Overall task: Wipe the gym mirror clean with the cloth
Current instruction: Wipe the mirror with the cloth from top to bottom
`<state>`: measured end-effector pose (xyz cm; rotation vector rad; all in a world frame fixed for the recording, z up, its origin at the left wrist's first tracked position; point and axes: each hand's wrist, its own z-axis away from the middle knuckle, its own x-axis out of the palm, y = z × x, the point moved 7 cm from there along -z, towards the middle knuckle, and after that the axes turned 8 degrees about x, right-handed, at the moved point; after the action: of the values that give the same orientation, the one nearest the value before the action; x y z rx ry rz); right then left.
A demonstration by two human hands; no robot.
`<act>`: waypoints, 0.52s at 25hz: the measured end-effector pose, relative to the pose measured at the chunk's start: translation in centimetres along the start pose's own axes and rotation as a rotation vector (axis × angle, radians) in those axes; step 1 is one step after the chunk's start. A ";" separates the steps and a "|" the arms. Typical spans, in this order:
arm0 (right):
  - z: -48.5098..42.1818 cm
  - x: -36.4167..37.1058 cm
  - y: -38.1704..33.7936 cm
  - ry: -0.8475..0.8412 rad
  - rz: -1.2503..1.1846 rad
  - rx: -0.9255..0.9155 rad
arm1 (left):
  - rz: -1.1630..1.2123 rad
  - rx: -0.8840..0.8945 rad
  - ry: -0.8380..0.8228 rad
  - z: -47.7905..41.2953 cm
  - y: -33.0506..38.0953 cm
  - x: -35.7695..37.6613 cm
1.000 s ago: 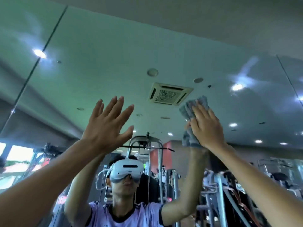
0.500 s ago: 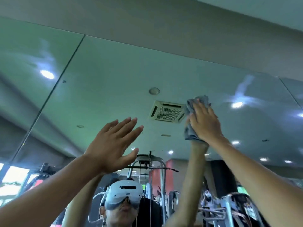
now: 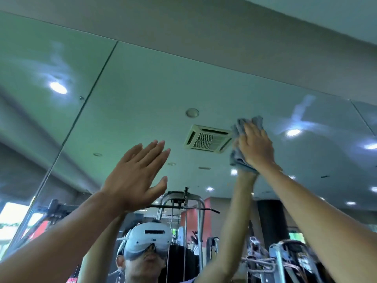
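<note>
1. head view, high on the gym mirror (image 3: 142, 88): a person's right hand (image 3: 256, 148) lies spread over a grey cloth (image 3: 243, 124). the fingers are nearly straight and press it flat to the glass. the thumb is hidden, so no pinch can be confirmed.
2. the cloth sits just right of the reflected ceiling vent (image 3: 208, 137). it is bunched, with folds showing above the fingertips and below the heel of the hand.
3. the left hand (image 3: 136, 176) is raised lower and well to the left, palm toward the glass. its fingers are straight and close together, thumb out, holding nothing. whether it touches the mirror cannot be told.
4. pale streaks (image 3: 299, 113) show right of the cloth around a reflected lamp. more haze (image 3: 57, 64) marks the next panel, past the seam (image 3: 81, 111). the job looks partway done, with a wiping pass in hand on the upper glass.
5. to do this pass well, pressure should probably come evenly from the whole flat of the fingers, in overlapping strokes carried toward the streaks and up to the top edge.
6. a clean face of the cloth turned outward would likely lift haze rather than spread it.
7. 2 risks seem likely: the bunched cloth slipping from under flat fingers at full reach, and the bare left palm printing cleaned glass.
</note>
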<state>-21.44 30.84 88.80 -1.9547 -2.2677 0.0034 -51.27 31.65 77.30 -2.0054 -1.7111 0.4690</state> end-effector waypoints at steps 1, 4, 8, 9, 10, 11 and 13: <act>-0.6 0.8 -2.8 -0.008 0.005 0.015 | 0.000 -0.028 0.001 0.1 -0.1 0.1; 3.2 2.0 -10.8 -0.076 0.002 -0.309 | -0.001 -0.085 0.006 0.6 -0.7 0.2; 11.6 0.3 -9.0 -0.158 -0.031 -0.784 | -0.008 -0.116 -0.007 0.9 -0.7 0.2; 10.6 -0.1 -7.3 -0.139 -0.018 -0.757 | -0.004 -0.119 -0.008 1.0 -0.6 0.2; 8.4 -0.2 -5.8 -0.122 -0.003 -0.635 | -0.004 -0.123 -0.006 1.1 -0.6 0.2; 5.7 -0.1 -4.7 -0.095 0.020 -0.453 | -0.007 -0.125 -0.004 1.2 -0.6 0.3; 1.3 1.1 -4.5 -0.052 0.021 -0.087 | -0.016 -0.132 0.002 1.5 -0.6 0.4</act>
<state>-26.13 31.34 88.08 -2.0447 -2.3169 -0.0436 -52.49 32.33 76.42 -2.0805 -1.7975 0.3568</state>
